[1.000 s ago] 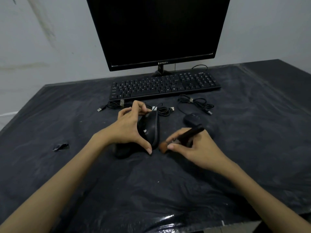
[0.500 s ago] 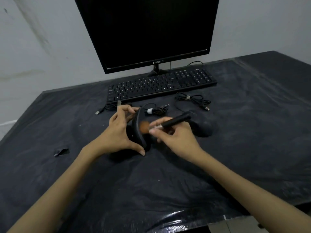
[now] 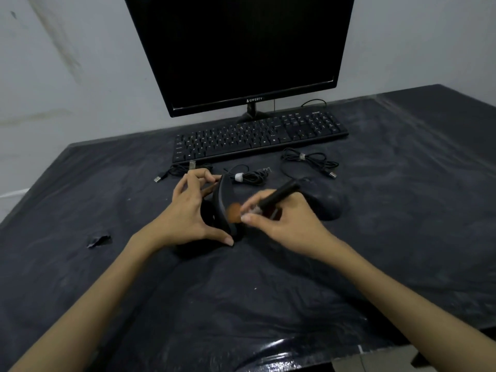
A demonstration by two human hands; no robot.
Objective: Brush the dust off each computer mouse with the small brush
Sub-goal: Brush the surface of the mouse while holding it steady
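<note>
Left hand (image 3: 188, 213) grips black plastic computer mouse (image 3: 224, 202), tilted on edge above black plastic-covered table (image 3: 268, 304), thumb and fingers clamped on its ends. Right hand (image 3: 287, 224) pinches small black-handled brush (image 3: 271, 198); orange bristles touch mouse side. Second black mouse (image 3: 326, 204) lies on table just right, near keyboard (image 3: 257, 140).

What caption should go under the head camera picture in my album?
Left hand tips a black mouse on edge while the right hand sweeps it with a small brush.
</note>
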